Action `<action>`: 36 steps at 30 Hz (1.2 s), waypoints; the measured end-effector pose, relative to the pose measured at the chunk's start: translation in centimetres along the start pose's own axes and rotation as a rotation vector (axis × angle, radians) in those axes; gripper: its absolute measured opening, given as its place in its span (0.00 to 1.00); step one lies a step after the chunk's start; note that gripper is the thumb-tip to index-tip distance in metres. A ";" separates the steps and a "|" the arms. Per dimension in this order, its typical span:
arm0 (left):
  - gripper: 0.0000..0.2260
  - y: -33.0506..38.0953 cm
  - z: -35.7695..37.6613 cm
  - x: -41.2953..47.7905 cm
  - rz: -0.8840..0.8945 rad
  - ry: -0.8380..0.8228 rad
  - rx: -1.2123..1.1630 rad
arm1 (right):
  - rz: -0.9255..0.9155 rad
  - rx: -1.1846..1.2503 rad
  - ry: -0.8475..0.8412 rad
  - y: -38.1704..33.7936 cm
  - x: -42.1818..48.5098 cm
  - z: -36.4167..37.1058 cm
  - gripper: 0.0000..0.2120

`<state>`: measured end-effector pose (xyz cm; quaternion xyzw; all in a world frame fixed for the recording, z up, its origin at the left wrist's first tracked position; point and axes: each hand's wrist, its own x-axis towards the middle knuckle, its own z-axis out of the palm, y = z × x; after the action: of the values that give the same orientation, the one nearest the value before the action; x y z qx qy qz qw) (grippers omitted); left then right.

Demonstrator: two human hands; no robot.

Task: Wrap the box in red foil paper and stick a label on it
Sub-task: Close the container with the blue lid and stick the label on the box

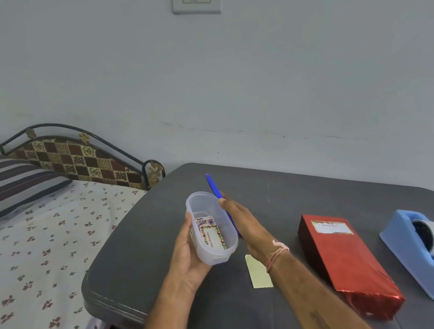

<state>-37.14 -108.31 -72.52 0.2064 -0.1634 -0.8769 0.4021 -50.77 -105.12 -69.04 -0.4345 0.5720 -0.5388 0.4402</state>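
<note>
Grey table (144, 248) set against a pale wall, with a bed with a flowered sheet (43, 243) along its left edge.

I find the box (348, 260) lying flat on the right part of the table, fully covered in red foil. The near end fold looks crumpled but closed. A label (331, 227) sits on its top face near the far end. A light blue tape dispenser (425, 257) stands just to the right of it, apart from the box.

The left hand (189, 257) cups a clear oval container (213, 232) from below, fingers curled round its wall. Spare printed labels lie inside. The right hand (244, 224) holds a blue lid (214, 188) edge-on just beside the container, with the thumb against it. Its fingers are hidden behind the lid, so I cannot confirm how they lie.

A pale yellow paper slip (258, 272) lies on the table under the right wrist.

Assessment: wrapping and labelling both appear complete. I judge that what remains is tidying, namely fitting the lid on the container and clearing the slip. I cannot verify the taped seams from this view.
</note>
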 end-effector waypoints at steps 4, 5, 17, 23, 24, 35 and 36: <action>0.24 -0.3 -0.3 0.6 0.156 0.062 0.091 | 0.004 -0.115 -0.045 0.0 -0.9 -0.6 0.25; 0.25 -0.4 -0.1 0.8 0.204 0.074 0.150 | 0.004 -0.158 -0.047 0.2 -1.1 -0.6 0.27; 0.21 -0.8 0.8 0.6 0.332 0.119 0.420 | 0.005 -0.175 0.039 0.9 -3.0 -0.8 0.31; 0.20 -1.1 1.2 -0.3 0.322 0.129 0.442 | -0.019 -0.151 0.079 0.9 -3.3 -0.2 0.35; 0.20 -1.2 1.1 -0.4 0.322 0.132 0.445 | -0.015 -0.164 0.084 1.0 -3.4 -0.1 0.38; 0.23 -1.0 1.5 -2.6 0.114 0.047 0.739 | 0.014 0.123 0.152 0.8 -5.1 0.8 0.39; 0.25 -0.9 1.6 -2.5 0.120 0.100 0.826 | 0.019 0.157 0.211 1.1 -5.0 0.8 0.38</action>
<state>-37.02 -105.60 -70.92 0.3825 -0.4935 -0.7016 0.3434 -48.80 -100.41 -69.96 -0.3342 0.5751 -0.6205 0.4154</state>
